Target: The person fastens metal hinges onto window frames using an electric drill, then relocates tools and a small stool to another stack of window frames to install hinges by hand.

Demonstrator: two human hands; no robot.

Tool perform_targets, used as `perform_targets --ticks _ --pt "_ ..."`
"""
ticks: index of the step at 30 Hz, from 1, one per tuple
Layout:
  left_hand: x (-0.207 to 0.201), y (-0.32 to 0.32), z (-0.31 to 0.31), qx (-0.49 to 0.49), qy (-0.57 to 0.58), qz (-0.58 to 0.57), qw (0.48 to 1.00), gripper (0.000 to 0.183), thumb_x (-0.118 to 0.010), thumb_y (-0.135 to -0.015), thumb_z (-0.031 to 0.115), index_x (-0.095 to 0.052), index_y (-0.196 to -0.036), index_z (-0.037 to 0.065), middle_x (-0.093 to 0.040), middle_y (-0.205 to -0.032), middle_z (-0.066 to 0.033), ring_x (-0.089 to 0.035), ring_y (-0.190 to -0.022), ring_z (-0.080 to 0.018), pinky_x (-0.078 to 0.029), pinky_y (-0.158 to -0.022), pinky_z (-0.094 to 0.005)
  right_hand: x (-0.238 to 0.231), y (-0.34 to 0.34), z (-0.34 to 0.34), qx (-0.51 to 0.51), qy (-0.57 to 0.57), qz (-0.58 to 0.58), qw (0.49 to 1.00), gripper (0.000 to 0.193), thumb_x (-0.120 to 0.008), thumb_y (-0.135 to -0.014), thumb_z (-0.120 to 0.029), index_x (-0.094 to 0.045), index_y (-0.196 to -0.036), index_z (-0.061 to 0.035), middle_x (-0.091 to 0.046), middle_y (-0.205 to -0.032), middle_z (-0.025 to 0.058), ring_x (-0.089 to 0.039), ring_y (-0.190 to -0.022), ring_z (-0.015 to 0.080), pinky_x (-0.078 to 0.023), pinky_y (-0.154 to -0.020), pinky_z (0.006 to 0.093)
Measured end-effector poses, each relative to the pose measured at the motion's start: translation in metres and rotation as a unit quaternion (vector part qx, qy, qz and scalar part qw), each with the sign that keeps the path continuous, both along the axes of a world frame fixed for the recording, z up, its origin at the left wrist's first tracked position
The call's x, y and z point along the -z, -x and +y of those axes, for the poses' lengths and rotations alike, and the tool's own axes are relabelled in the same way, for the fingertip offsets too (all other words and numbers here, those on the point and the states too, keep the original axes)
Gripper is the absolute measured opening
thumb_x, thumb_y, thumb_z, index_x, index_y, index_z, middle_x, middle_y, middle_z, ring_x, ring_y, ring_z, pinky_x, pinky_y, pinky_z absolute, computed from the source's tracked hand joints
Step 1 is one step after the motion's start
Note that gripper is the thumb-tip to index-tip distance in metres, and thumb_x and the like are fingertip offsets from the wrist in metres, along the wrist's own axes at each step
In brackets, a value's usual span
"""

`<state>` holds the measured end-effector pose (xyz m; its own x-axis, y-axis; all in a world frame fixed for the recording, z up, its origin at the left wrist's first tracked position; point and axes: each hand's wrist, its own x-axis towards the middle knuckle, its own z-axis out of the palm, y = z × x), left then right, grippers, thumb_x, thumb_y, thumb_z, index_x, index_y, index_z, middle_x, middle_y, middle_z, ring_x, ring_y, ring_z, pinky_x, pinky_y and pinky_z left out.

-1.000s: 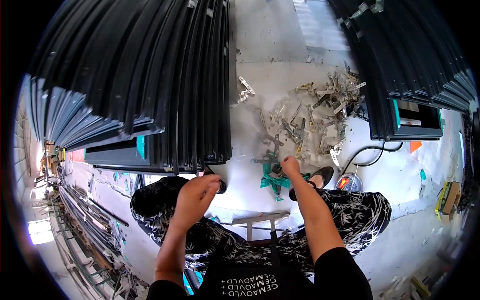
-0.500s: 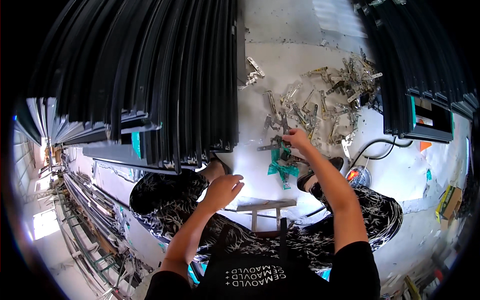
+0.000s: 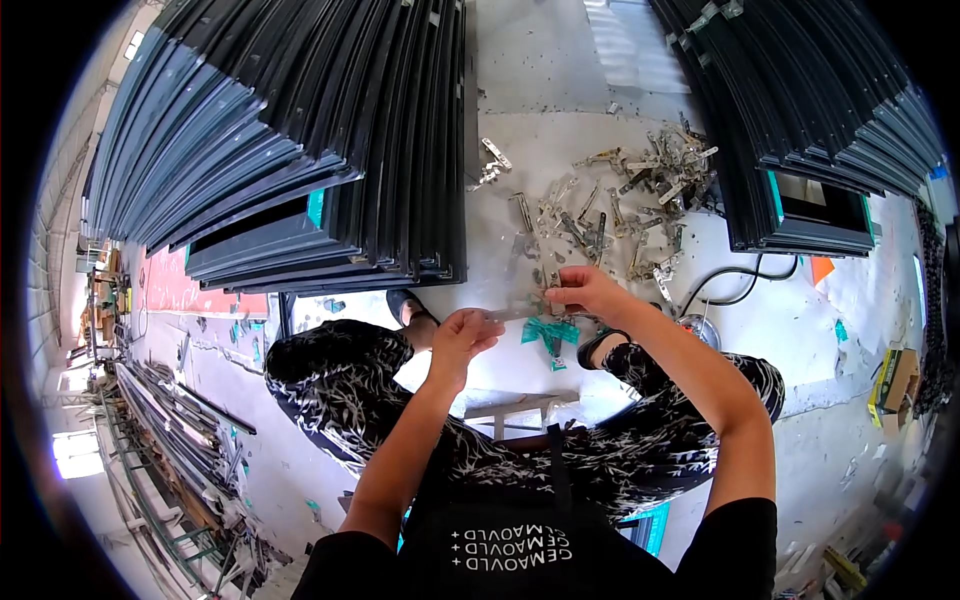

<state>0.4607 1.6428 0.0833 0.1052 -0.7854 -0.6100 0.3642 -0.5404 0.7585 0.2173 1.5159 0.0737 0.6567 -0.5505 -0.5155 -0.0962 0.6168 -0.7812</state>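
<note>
My right hand (image 3: 588, 292) pinches a metal window hinge (image 3: 553, 296) with jointed arms, held above the floor between my knees. A blurred arm of this hinge reaches left to my left hand (image 3: 464, 342), whose curled fingers close at its end. Just below the hinge lies a teal plastic wrapping (image 3: 550, 330) around something I cannot make out. Beyond my hands, several loose metal hinges (image 3: 600, 222) are strewn on the floor, with a denser heap (image 3: 668, 170) farther off to the right.
Stacked dark metal frames (image 3: 390, 150) stand at the left, and another stack (image 3: 800, 110) stands at the right. A black cable (image 3: 735, 273) curves over the floor near my right knee. An open cardboard box (image 3: 900, 385) sits far right; long profiles (image 3: 170, 430) lie at the left.
My right hand has lifted the hinge off the pile area and drawn it slightly nearer. My left hand has moved right and up to meet its end, fingers curling in. The view has shifted.
</note>
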Motion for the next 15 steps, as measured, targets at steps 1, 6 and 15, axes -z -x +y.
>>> perform_targets --ticks 1,6,15 --pt "-0.003 0.000 0.003 0.000 0.001 -0.001 1.000 0.028 -0.056 -0.098 0.025 -0.056 -0.113 0.001 -0.067 -0.105 -0.0142 -0.067 -0.096 -0.0221 -0.053 -0.082 -0.0304 -0.005 0.003 0.002 0.000 0.001 -0.001 1.000 0.022 -0.071 -0.086 -0.024 -0.069 -0.100 -0.0064 -0.063 -0.080 -0.0034 -0.052 -0.068 0.0057 -0.041 -0.059 0.0228" --pt "-0.017 -0.005 0.013 0.040 0.061 -0.064 0.995 0.026 -0.055 -0.099 0.024 -0.058 -0.109 0.001 -0.069 -0.098 -0.0105 -0.068 -0.095 -0.0218 -0.054 -0.080 -0.0280 -0.025 0.003 -0.003 0.027 0.012 -0.020 0.999 0.032 -0.073 -0.085 -0.021 -0.066 -0.112 -0.0059 -0.068 -0.095 0.0019 -0.062 -0.084 0.0090 -0.050 -0.077 0.0241" --pt "0.011 -0.069 0.037 0.010 -0.026 -0.132 0.991 0.037 -0.064 -0.090 0.022 -0.057 -0.118 -0.001 -0.066 -0.107 -0.0095 -0.064 -0.099 -0.0183 -0.052 -0.085 -0.0293 0.004 -0.028 0.016 -0.156 0.305 0.253 0.905 0.017 -0.074 -0.073 -0.017 -0.068 -0.080 -0.0024 -0.068 -0.078 0.0152 -0.067 -0.073 0.0277 -0.053 -0.066 0.0385"
